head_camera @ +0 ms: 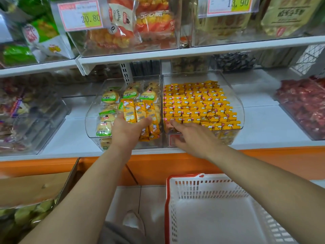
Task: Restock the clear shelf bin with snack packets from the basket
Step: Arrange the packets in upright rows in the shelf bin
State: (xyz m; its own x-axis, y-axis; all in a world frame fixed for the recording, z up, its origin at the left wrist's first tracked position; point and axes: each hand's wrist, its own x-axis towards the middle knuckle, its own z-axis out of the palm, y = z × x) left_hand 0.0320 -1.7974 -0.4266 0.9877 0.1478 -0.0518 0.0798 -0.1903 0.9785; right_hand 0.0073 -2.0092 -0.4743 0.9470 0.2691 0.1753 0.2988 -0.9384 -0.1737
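Observation:
My left hand (127,129) grips a bunch of yellow snack packets (139,113) over the left clear bin, which holds round green-labelled cakes (109,97). My right hand (190,136) reaches to the front left corner of the clear shelf bin (241,110). Its fingers are stretched out and touch the packets at the corner. Tidy rows of small yellow snack packets (197,103) fill that bin. The white basket (211,184) with a red rim stands on the floor below my right arm, and its visible inside holds nothing.
The white shelf has an orange front edge (158,164). A bin of red packets (304,104) sits at the right, and more clear bins at the left. An upper shelf (175,51) with price tags hangs above. A cardboard box (35,187) stands at lower left.

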